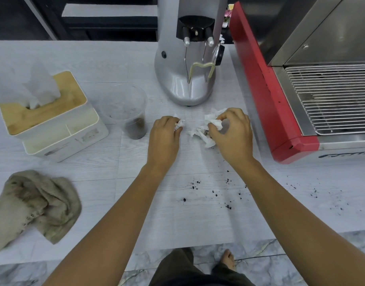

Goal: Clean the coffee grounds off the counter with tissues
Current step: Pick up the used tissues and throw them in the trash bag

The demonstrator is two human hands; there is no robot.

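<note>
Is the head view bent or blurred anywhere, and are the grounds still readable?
Head view: wide-angle bend curves the counter edge and red machine; even soft light, mild glare on the grinder base; tissue box tissues look soft; grounds near the hands read sharp.

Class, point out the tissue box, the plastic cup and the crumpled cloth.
tissue box [43,112], head view, on its wooden lid.
plastic cup [134,124], head view, on its clear wall.
crumpled cloth [33,203], head view, on its bunched middle.

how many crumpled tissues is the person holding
2: a small wad closed in the left hand, and a larger crumpled tissue pinched by the right hand on the counter. More may be hidden under the hands.
</note>
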